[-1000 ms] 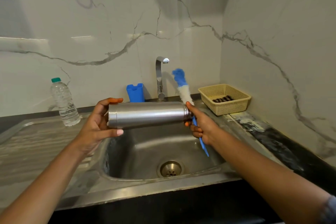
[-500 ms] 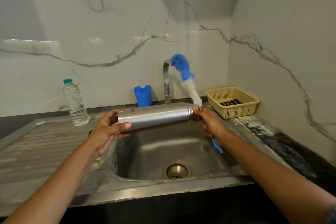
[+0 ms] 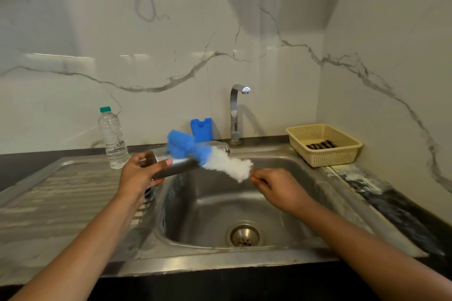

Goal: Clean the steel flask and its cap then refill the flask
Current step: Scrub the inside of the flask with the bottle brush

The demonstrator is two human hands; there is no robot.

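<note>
A clear plastic bottle with a green cap [image 3: 113, 139] stands at the back edge of the steel draining board [image 3: 61, 190]. The left hand [image 3: 140, 176] grips the cylindrical steel flask [image 3: 178, 168] — held sideways above the left rim of the steel sink [image 3: 220, 259]. A fluffy blue-and-white bottle brush [image 3: 209, 155] crosses in front of it, its handle end pinched in the curled fingers of the right hand [image 3: 276, 187].
</note>
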